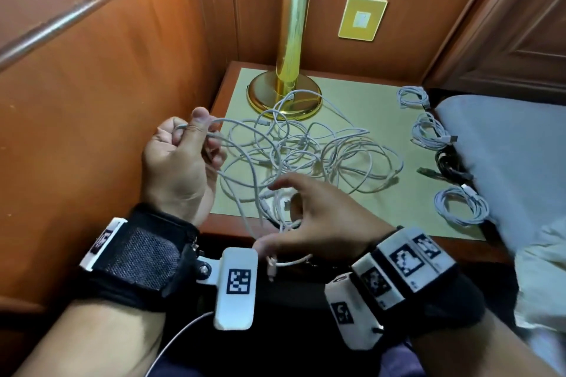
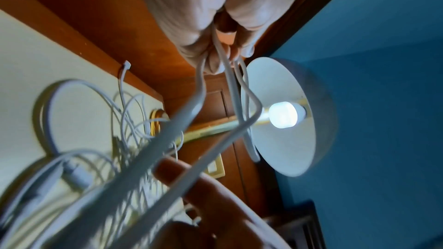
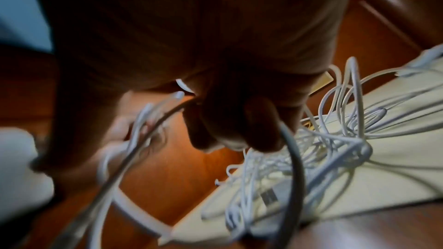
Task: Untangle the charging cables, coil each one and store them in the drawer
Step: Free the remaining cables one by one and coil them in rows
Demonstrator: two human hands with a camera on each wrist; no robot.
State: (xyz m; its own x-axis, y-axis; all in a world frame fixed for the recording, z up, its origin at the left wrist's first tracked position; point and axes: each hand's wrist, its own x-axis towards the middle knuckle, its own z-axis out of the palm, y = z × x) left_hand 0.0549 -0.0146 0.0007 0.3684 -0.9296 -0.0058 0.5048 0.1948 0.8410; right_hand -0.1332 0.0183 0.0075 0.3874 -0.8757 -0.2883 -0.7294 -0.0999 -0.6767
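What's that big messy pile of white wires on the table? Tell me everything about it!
The tangled heap of thin white charging cables lies loosely looped on the pale yellow tabletop, in front of the shiny gold lamp base, one loop overlapping it. Small plugs poke out. The left hand grips lifted strands; the right hand pinches another near the table's front edge.

A brass lamp (image 1: 286,92) stands at the far left of the nightstand top (image 1: 367,95), its round base resting on the pale surface. The left wrist view shows its white shade (image 2: 299,120) and lit bulb (image 2: 282,115). A gold wall plate (image 1: 363,17) sits on the far wood panelling. A pale pillow (image 1: 505,147) lies right of the nightstand.
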